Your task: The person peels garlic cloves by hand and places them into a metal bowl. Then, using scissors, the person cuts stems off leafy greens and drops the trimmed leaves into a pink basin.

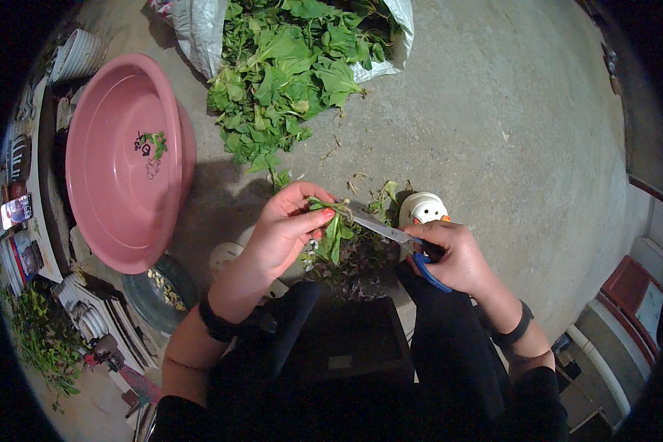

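Observation:
My left hand (293,229) pinches a small leafy green plant (337,237) between thumb and fingers, its pale root end pointing right. In my right hand (456,254) is a pair of scissors (384,227) with blue-and-black handles. The blades reach leftward to the plant's root end; whether they touch it I cannot tell. Beneath my hands lies a heap of dark purplish leaves (353,271), with a few wilted green trimmings (385,199) at its far edge. Farther out, a large pile of leafy greens (287,72) spills from a white woven sack (199,33).
A pink plastic basin (110,193) stands at the left with a green sprig (157,145) inside. Below it sits a dark greenish bowl (160,293) holding pale pieces. White clogs (424,207) are on my feet. A low shelf (47,193) with a lit phone (16,211) runs along the left.

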{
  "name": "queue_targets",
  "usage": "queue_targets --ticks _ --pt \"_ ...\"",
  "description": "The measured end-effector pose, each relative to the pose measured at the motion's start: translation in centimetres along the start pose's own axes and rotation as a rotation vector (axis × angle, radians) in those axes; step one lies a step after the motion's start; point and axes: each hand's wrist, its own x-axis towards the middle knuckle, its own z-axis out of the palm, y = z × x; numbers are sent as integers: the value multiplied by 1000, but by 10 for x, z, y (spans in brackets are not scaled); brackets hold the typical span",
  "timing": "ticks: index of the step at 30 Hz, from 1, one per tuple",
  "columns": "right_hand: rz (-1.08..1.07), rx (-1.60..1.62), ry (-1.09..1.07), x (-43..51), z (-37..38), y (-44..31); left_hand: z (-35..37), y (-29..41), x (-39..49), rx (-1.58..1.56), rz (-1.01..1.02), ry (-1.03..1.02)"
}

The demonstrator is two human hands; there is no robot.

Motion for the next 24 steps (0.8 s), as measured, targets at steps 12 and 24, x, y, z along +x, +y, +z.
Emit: queue_targets --ticks 12,24 --pt "-42 -75 38 -4 2 16 6 -1 0 59 -51 33" --pt "188 -142 -86 8 -1 27 -79 120 -69 1548 825 1187"
